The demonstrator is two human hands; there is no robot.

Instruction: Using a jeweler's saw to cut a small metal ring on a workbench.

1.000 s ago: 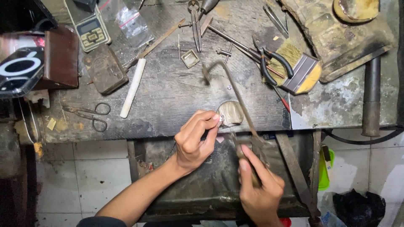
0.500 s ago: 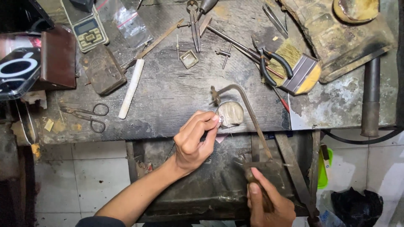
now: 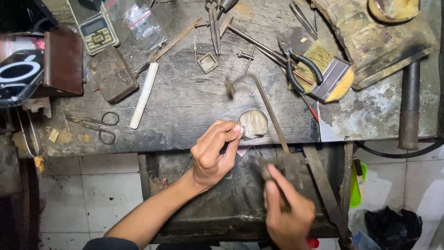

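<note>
Saw frame (image 3: 266, 109) lifted higher | right hand (image 3: 286, 210) blurred | left hand (image 3: 215, 150) unmoved

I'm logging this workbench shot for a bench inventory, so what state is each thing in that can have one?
left hand: fingertips pinching a small piece against the bench peg
right hand: closed around the saw frame handle, motion-blurred
scissors: lying flat, blades closed
pliers: lying flat, handles spread
brush: lying on its side
pocket scale: lying flat; display unreadable
</note>
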